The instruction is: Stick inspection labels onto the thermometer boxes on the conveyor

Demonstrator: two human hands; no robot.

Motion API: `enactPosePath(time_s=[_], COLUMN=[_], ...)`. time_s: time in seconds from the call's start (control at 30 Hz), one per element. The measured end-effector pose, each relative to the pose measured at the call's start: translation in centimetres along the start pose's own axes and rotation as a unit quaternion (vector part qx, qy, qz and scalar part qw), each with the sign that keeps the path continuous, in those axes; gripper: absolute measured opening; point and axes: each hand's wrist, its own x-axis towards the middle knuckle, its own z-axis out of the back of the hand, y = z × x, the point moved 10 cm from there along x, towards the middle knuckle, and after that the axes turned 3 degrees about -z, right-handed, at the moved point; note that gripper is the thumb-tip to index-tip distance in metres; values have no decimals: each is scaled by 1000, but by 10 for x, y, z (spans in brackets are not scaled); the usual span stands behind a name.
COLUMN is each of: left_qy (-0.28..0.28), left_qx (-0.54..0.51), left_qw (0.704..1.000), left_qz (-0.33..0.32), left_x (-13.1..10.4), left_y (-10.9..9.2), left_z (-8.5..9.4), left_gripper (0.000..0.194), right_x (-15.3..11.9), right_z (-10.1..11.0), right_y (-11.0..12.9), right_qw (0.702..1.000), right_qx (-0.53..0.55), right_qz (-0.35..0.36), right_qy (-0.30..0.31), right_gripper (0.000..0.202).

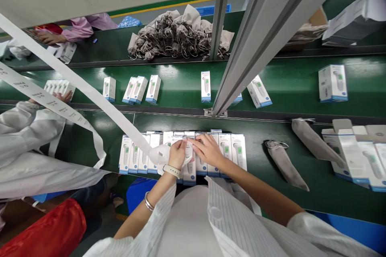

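My left hand (177,156) is closed on a strip of white Q.C. PASS stickers (188,152), its thumb on top of the backing. The fingers of my right hand (209,151) come in from the other side, bent, with the fingertips at the upper edge of the same strip; the thumb is mostly hidden. Below both hands a row of white and blue thermometer boxes (239,150) stands side by side on the green bench. One box (189,174) sticks out toward me under the strip. A long white backing ribbon (120,122) runs from upper left to my left wrist.
Several similar boxes (205,86) lie on the green belt (181,84) beyond. A metal post (256,40) crosses at right. Grey pouches (286,162) and open boxes (346,152) lie right; more pouches (183,34) are heaped behind. A co-worker's sleeve (33,124) is at left.
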Motion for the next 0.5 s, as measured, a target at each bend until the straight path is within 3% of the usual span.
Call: enactPosePath(time_s=[0.13,0.27,0.37,0.5], left_qy=[-2,-26,-41,-51], left_qx=[-15,-47,-71,-94], left_qw=[1000,998,997,994], left_qz=[23,22,6,-17], left_x=[-3,-9,-12,-17], left_y=[1,-1,-4,-7], left_z=[3,19,34,48], left_gripper=[37,39,41,40], right_x=[2,4,10,19], right_z=[5,1,-4,-18], right_y=[-2,6,2,-14], right_qw=[999,998,997,987], right_qx=[24,-20,-44,-23], right_qz=[20,55,23,-53], right_qy=[9,36,58,149], right_gripper=[32,37,45,54])
